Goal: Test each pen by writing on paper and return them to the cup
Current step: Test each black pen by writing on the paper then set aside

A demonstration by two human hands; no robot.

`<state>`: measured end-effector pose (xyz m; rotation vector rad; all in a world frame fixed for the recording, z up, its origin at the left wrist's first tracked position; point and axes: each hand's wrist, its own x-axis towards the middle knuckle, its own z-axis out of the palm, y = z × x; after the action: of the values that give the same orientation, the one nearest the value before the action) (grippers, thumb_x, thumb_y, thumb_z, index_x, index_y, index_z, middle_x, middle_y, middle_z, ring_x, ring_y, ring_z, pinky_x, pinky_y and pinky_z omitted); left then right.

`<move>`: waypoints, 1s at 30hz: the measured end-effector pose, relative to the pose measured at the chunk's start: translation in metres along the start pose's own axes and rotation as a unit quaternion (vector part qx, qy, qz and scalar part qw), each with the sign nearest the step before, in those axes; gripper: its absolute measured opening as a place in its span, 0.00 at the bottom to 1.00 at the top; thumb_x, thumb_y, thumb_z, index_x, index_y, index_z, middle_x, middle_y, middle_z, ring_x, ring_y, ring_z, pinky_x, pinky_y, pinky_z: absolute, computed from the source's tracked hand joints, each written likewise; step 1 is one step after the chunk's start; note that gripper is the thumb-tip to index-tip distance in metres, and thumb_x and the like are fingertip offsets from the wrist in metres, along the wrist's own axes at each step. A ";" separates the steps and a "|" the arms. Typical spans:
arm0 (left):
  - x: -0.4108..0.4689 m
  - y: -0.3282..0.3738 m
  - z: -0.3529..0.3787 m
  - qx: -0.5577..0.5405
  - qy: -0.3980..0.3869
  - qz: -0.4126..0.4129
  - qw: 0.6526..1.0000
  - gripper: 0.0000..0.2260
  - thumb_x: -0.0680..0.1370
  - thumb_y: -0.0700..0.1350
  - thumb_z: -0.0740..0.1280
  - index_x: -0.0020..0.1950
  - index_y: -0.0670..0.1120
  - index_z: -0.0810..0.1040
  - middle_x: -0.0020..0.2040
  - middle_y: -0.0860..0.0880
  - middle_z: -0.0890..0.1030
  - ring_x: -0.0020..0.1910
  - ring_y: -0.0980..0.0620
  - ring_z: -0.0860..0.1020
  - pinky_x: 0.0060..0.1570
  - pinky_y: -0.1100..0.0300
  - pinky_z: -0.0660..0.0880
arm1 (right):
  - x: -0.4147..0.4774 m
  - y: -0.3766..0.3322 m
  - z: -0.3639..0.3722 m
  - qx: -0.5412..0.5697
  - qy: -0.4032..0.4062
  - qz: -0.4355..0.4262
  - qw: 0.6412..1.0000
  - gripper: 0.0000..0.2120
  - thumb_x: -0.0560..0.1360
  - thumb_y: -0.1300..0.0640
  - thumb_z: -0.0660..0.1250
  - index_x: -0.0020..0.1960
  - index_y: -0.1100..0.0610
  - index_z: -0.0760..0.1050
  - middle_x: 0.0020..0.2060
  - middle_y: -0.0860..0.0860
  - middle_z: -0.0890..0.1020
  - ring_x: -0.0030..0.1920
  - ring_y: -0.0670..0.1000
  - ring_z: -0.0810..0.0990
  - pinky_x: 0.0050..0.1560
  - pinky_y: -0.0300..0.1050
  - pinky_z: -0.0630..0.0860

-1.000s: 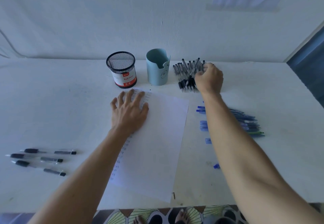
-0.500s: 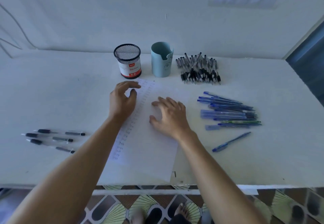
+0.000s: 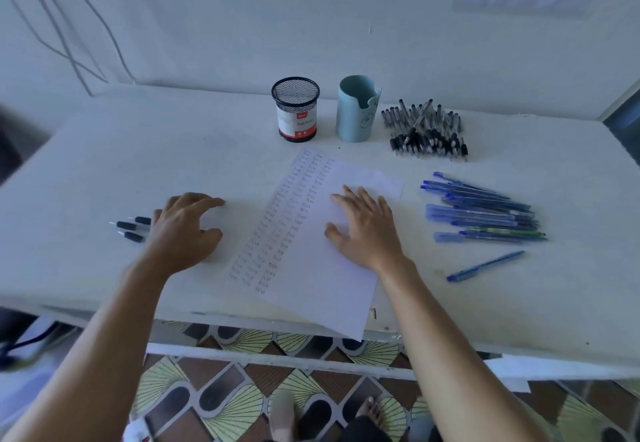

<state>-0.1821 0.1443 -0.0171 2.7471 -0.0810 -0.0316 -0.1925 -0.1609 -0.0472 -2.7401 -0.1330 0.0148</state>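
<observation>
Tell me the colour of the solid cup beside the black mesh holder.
The solid cup is pale blue-green; the head view, the only one, shows it.

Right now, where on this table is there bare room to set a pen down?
Bare tabletop left of the mesh cup, beyond the left hand; the near right corner, below the lone blue pen. Crowded: the black pen pile and blue pens at right.

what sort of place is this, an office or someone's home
Probably a home workspace rather than an office: a plain white table set against a bare wall, patterned floor tiles underneath, and the person's bare foot showing below the table edge.
</observation>
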 end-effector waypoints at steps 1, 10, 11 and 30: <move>-0.005 -0.004 -0.002 0.006 0.007 -0.004 1.000 0.23 0.74 0.41 0.69 0.70 0.49 0.76 0.70 0.48 0.73 0.71 0.44 0.65 0.68 0.45 0.60 | 0.000 0.000 0.000 0.001 0.002 0.001 1.000 0.32 0.75 0.38 0.55 0.77 0.47 0.62 0.80 0.46 0.58 0.80 0.50 0.51 0.78 0.56 0.43; -0.001 -0.013 0.006 -0.041 0.116 0.057 0.991 0.08 0.76 0.37 0.73 0.54 0.37 0.84 0.59 0.40 0.82 0.60 0.37 0.79 0.60 0.48 0.73 | -0.013 -0.020 0.003 -0.010 -0.013 0.028 0.999 0.34 0.73 0.37 0.52 0.77 0.47 0.61 0.80 0.46 0.56 0.80 0.50 0.50 0.77 0.56 0.44; 0.003 -0.011 0.008 -0.042 0.138 0.093 0.985 0.07 0.76 0.37 0.73 0.53 0.37 0.83 0.59 0.39 0.82 0.61 0.36 0.78 0.61 0.46 0.73 | -0.016 -0.023 0.003 -0.014 -0.015 0.031 0.999 0.35 0.72 0.37 0.51 0.77 0.47 0.61 0.80 0.46 0.56 0.80 0.51 0.50 0.77 0.56 0.44; 0.048 0.157 0.006 -0.683 -0.026 -0.003 0.730 0.25 0.80 0.58 0.54 0.27 0.46 0.67 0.22 0.52 0.56 0.23 0.54 0.50 0.27 0.62 0.46 | -0.008 0.010 -0.011 -0.079 -0.029 0.021 0.996 0.43 0.69 0.24 0.51 0.78 0.44 0.55 0.80 0.47 0.52 0.79 0.52 0.48 0.73 0.62 0.48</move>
<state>-0.1428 -0.0058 0.0371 1.2441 -0.0324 -0.1148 -0.1994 -0.1746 -0.0410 -2.9022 -0.0969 0.0989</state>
